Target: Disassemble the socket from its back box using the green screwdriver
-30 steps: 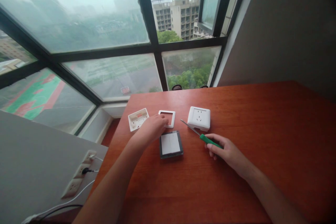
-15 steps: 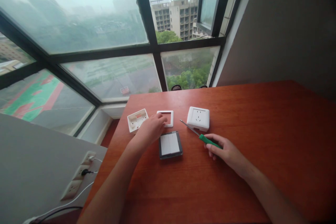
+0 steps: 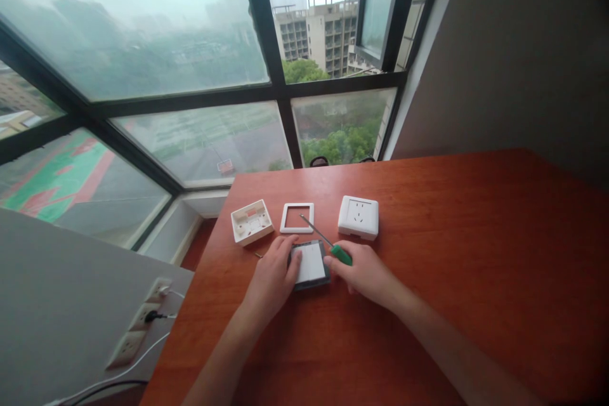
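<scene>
A dark-framed wall switch (image 3: pixel 311 264) with white rockers lies flat on the red-brown table (image 3: pixel 428 279). My left hand (image 3: pixel 275 278) rests against its left edge, fingers laid on it. My right hand (image 3: pixel 365 271) touches its right edge and grips a green-handled screwdriver (image 3: pixel 328 246), whose metal shaft points up and left over the switch. Behind the switch lie a white square frame (image 3: pixel 297 217), an open white back box (image 3: pixel 252 221) and a white socket (image 3: pixel 358 216).
The table's left edge drops off near the back box. Below it on the grey wall are sockets (image 3: pixel 137 323) with a plugged cable. Large windows stand behind the table, and a grey wall rises at the right.
My left hand has come back from the white frame to the switch's left edge. My right hand has moved left with the screwdriver to the switch's right edge.
</scene>
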`<state>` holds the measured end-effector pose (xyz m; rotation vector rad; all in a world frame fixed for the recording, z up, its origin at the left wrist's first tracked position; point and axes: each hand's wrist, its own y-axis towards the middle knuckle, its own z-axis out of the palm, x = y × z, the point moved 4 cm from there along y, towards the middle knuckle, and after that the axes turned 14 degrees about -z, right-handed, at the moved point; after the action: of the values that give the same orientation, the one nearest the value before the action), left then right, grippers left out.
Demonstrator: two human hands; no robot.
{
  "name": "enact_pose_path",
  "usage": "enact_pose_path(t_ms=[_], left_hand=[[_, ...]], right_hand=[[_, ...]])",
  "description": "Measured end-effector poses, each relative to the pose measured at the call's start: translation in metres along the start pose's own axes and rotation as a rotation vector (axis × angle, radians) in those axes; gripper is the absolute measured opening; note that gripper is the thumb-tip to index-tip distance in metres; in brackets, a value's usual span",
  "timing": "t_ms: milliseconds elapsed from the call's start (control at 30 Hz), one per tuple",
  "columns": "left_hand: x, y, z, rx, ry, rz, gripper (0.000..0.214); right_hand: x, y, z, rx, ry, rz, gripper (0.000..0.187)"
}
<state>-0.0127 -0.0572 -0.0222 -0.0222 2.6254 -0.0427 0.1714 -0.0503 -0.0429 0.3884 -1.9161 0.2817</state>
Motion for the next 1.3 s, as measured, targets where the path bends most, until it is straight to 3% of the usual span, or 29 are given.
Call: enact_pose_path(t_ms=[200,533,767,900,967,1133,1300], left_hand=[[-0.004,-0.001,0.007,0.011,-0.03,-0.005,0.03],[-0.005,0.001,0.009,0.021,-0.046,-0.003,0.028],[-0.008,-0.003,-0.003,0.004,0.138,-0.026,0.026],[-0.008,0.014,-0.022,-0.093,0.229,0.009,0.025],[-0.008,0.031,-0.026,-0.074,0.287,0.058,0.022],[-0.008,0.065,-0.015,0.083,0.436,0.2,0.014],[-0.011,0.07,-0.01,0.081,0.456,0.214,0.016]], right_hand=[[0.004,0.018,0.021,-0.003,-0.052,0.02,0.017],[-0.003,0.022,0.021,0.036,-0.001,0.062,0.014],[-0.001,0.017,0.015,0.004,0.003,0.019,0.021],[-0.004,0.006,0.005,-0.023,0.036,-0.009,0.024],[-0.007,0.0,0.0,-0.035,0.084,-0.02,0.025],[-0.016,-0.014,-0.012,-0.072,0.175,-0.01,0.03],[-0.017,-0.021,-0.016,-0.062,0.261,-0.006,0.031]])
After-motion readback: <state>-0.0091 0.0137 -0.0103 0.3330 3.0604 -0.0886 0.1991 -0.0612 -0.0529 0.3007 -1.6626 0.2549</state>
